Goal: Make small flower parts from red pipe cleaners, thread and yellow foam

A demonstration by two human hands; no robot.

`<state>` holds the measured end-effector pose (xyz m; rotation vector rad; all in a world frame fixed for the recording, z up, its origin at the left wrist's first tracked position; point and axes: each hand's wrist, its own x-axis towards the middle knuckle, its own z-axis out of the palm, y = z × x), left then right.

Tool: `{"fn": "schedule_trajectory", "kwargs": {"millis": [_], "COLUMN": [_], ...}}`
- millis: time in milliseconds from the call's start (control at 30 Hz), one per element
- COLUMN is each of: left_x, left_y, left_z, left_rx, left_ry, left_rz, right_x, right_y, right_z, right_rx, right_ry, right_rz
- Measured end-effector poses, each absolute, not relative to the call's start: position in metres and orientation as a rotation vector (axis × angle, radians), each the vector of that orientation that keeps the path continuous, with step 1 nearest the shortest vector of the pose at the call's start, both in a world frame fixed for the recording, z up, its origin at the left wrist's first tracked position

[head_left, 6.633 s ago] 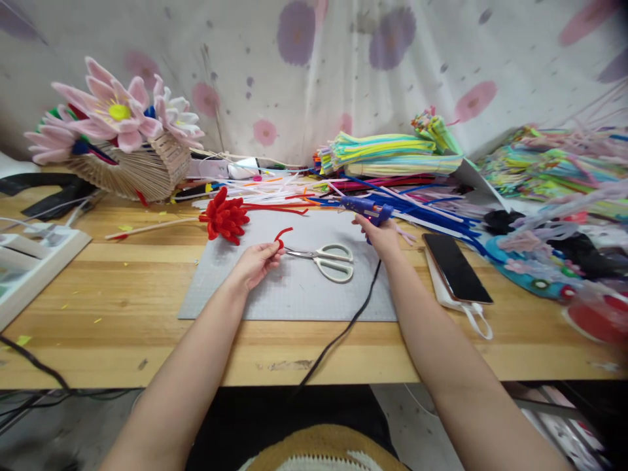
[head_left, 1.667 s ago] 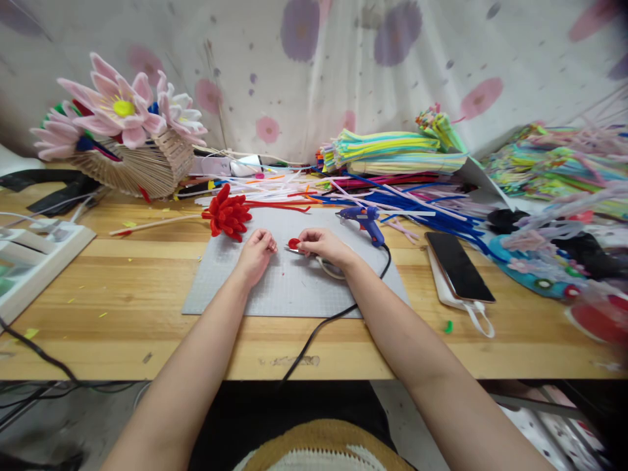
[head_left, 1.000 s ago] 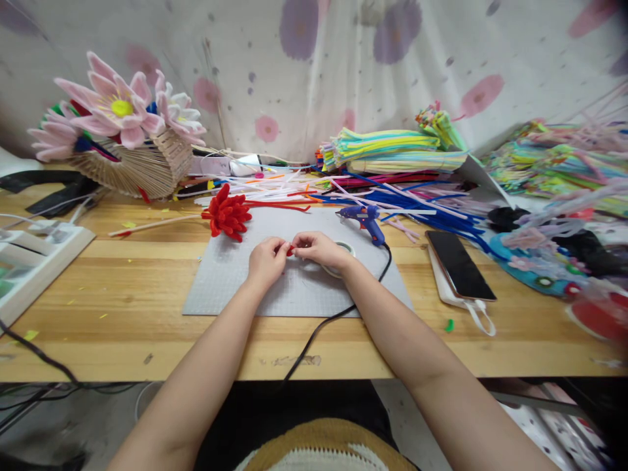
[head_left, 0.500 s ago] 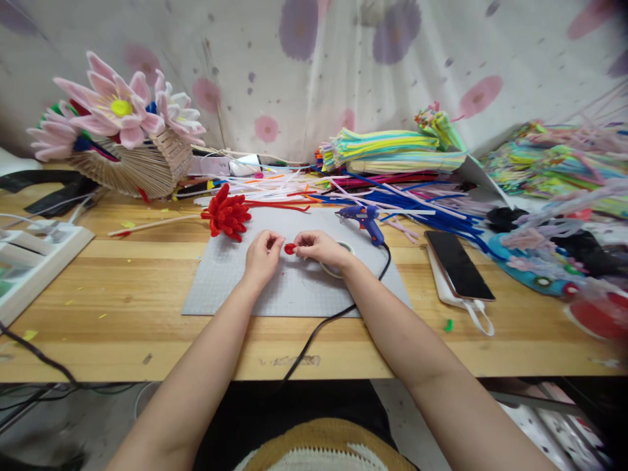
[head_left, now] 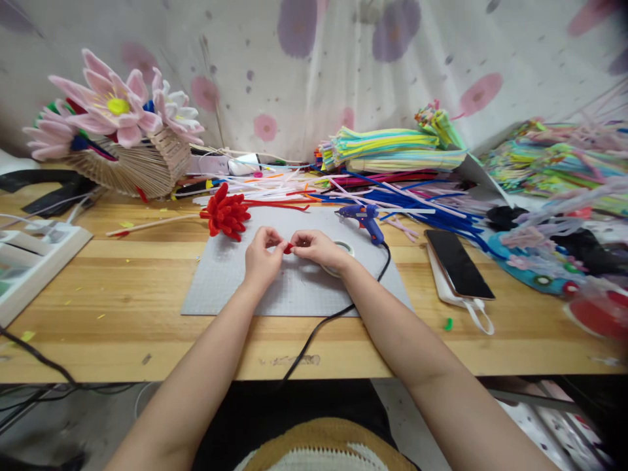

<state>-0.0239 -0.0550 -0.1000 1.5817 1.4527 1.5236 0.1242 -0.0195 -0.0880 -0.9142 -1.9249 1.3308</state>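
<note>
Between my fingertips is a small red pipe cleaner piece (head_left: 288, 248), mostly covered by the fingers. My left hand (head_left: 265, 254) pinches its left side, closed at thumb and forefinger. From the right, my right hand (head_left: 316, 248) pinches the same piece. Both hands are over a grey cutting mat (head_left: 216, 288). A red pipe cleaner flower (head_left: 226, 212) on a pale stick lies just beyond my left hand. Partly behind my right wrist is a roll of tape (head_left: 347, 248). The blue glue gun (head_left: 363, 219) rests on the mat's far right part.
A phone (head_left: 458, 263) lies on a white power bank at right. Loose blue pipe cleaners (head_left: 432, 203) and bundled pastel ones (head_left: 392, 147) line the back. Pink flowers (head_left: 118, 108) stand back left, near a power strip (head_left: 44, 261). The black cord (head_left: 318, 327) crosses the mat.
My left fingers have moved right and closed on the red piece, which was held by my right hand alone. Less of it shows now.
</note>
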Motion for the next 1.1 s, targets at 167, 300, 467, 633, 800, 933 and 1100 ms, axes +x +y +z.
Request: {"fn": "schedule_trajectory", "kwargs": {"millis": [167,300,467,633,800,933,1100], "left_x": [-0.033,-0.036,-0.026,-0.024,-0.030,-0.028,-0.021], "left_y": [-0.045,-0.045,-0.053,-0.052,-0.049,-0.052,-0.056], "left_z": [-0.106,-0.105,-0.101,-0.100,-0.097,-0.094,-0.096], "left_rx": [1.201,1.307,1.444,1.291,1.015,1.057,1.256], "left_ry": [1.447,1.355,1.311,1.341,1.330,1.240,1.294], "left_rz": [1.676,1.456,1.281,1.448,1.543,1.331,1.289], "right_x": [0.126,0.128,0.127,0.126,0.127,0.129,0.127], "right_y": [-0.018,-0.016,-0.016,-0.019,-0.020,-0.017,-0.016], "right_z": [-0.087,-0.087,-0.089,-0.086,-0.082,-0.084,-0.088], "right_rx": [-0.947,-0.932,-0.930,-0.917,-0.959,-0.978,-0.984], "right_ry": [-1.917,-1.921,-1.935,-1.922,-1.908,-1.909,-1.937], "right_rz": [1.345,1.370,1.352,1.398,1.431,1.441,1.409]}}
